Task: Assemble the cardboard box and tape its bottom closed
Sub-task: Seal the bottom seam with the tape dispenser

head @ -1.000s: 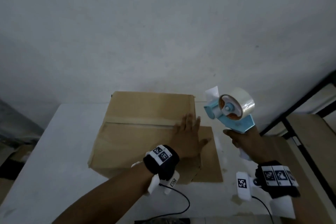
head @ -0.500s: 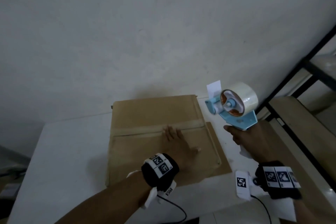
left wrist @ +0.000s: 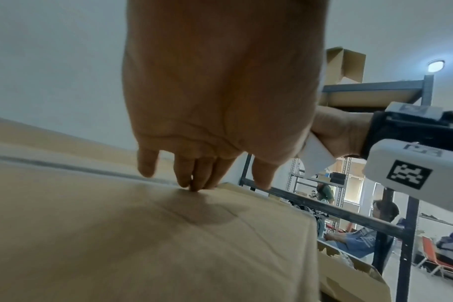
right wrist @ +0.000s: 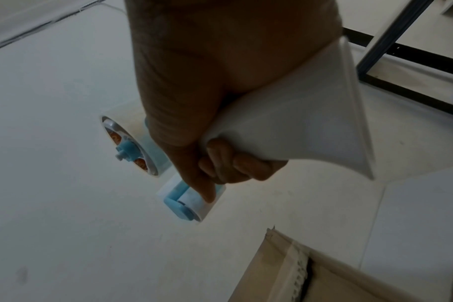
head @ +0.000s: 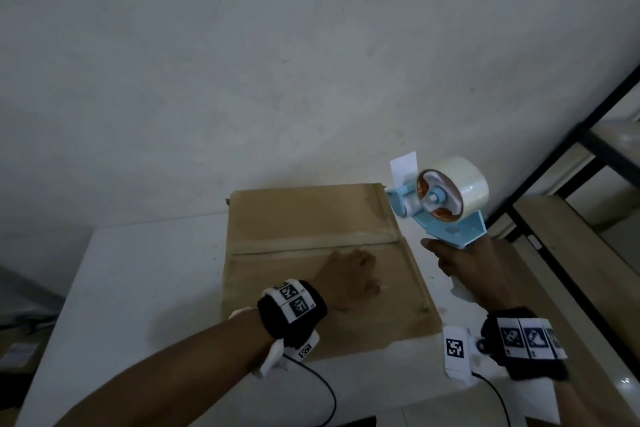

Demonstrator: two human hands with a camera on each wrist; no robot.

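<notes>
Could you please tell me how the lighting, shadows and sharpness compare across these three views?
Head view: dim and even, straight lines bowed by the wide lens. Left wrist view: the left hand casts a soft shadow on the cardboard box; a ceiling lamp glares. Right wrist view: dark, the right hand underexposed and the tape dispenser slightly blurred.

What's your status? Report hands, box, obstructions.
Left hand fingertips down on box, near the seam. Right hand grips tape gun, held off the box. Nothing on the seam besides the left hand.
</notes>
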